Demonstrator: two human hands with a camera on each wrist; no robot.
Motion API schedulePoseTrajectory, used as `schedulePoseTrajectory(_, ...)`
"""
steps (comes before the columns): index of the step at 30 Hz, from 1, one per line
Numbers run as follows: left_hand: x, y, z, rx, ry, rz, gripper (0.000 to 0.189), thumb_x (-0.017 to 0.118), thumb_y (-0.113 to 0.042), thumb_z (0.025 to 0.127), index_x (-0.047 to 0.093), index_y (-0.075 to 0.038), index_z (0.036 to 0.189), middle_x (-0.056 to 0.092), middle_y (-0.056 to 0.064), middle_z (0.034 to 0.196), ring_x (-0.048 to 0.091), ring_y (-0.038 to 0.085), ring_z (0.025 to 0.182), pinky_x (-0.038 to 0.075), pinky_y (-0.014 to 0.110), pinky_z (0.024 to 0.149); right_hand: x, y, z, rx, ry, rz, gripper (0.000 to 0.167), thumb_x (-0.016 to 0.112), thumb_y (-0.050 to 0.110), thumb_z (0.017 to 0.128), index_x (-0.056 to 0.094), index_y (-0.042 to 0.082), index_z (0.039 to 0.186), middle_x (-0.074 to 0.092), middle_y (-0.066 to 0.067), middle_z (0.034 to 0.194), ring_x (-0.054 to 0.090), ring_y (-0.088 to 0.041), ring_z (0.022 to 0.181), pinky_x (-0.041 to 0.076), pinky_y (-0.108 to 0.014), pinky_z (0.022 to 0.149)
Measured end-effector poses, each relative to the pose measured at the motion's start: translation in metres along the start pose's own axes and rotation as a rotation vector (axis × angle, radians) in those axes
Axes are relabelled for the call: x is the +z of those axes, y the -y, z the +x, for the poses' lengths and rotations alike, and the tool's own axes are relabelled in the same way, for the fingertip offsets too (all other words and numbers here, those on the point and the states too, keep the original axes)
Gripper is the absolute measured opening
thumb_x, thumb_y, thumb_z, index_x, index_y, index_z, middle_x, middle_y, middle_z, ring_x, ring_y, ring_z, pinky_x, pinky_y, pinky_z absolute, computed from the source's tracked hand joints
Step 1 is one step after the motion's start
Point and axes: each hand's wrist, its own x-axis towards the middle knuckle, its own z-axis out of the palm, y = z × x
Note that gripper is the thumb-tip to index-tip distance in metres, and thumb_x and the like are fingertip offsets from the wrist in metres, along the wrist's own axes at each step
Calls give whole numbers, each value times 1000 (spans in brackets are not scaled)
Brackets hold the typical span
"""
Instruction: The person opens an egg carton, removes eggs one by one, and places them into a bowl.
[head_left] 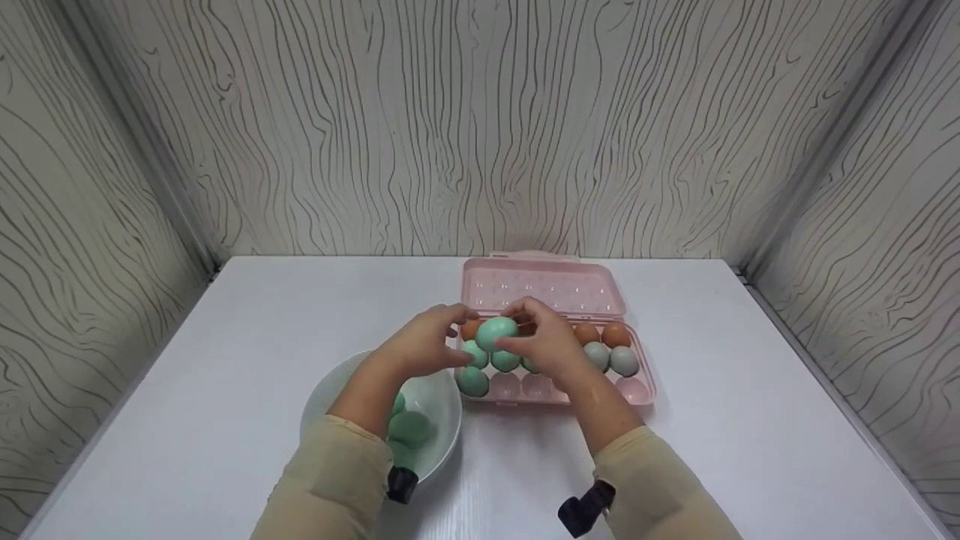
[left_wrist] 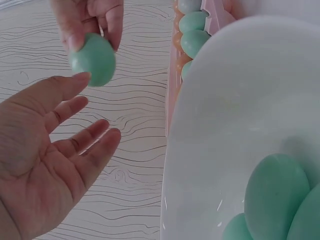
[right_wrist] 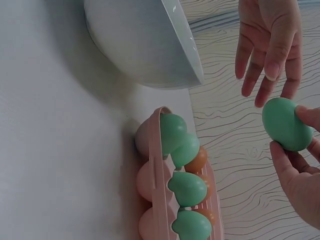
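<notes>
r hand (head_left: 551, 345) pinches egg (head_left: 495, 332), thumb + fingertips on its r side; long axis approx crosswise in head view. l hand (head_left: 426, 341) loose, fingers spread, just l of egg. carton (head_left: 536, 387) below egg, bowl (head_left: 442, 405) nearer l hand.

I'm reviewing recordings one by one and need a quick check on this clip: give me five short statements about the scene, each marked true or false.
1. The right hand holds a green egg. True.
2. The white bowl has green eggs in it. True.
3. The left hand grips the bowl. False: its fingers are open, gripping nothing.
4. Brown eggs sit in the pink carton. True.
5. The carton is closed. False: its lid is open.
</notes>
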Motion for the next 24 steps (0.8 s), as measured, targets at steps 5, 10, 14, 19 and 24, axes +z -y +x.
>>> schedulePoseTrajectory(5,5,0,2,72,8,-46,56,73,-20,77,48,-20,127,52,0,119,51,21,112,46,36,90,8,3,-4,-42,36,25,37,76,23,74,57,19,106,57,-2,107,54,-20,100,49,-34,84)
schedulePoseTrajectory(10,9,-3,3,102,-11,-26,54,72,-16,77,51,-18,127,55,-2,117,53,16,107,45,34,92,13,9,-8,-80,64,50,39,75,21,76,57,14,109,56,-5,108,53,-21,99,49,-34,85)
schedulePoseTrajectory(14,9,-4,2,109,-22,5,53,72,-19,77,52,-19,126,57,-4,116,53,14,103,44,34,93,13,15,-11,-89,78,59,38,72,17,78,56,10,112,56,-7,108,54,-22,99,48,-35,86)
schedulePoseTrajectory(19,7,-6,1,129,-36,0,48,72,-21,77,55,-18,122,59,-4,111,54,13,98,45,33,91,18,5,-4,-95,68,63,39,75,24,76,57,12,108,57,-5,106,55,-21,98,49,-34,85)
schedulePoseTrajectory(24,5,-5,0,133,-41,3,43,72,-22,77,57,-17,117,59,-5,106,54,12,93,46,31,87,19,4,-4,-99,66,52,38,75,26,75,57,12,106,58,-5,105,56,-20,97,49,-33,85)
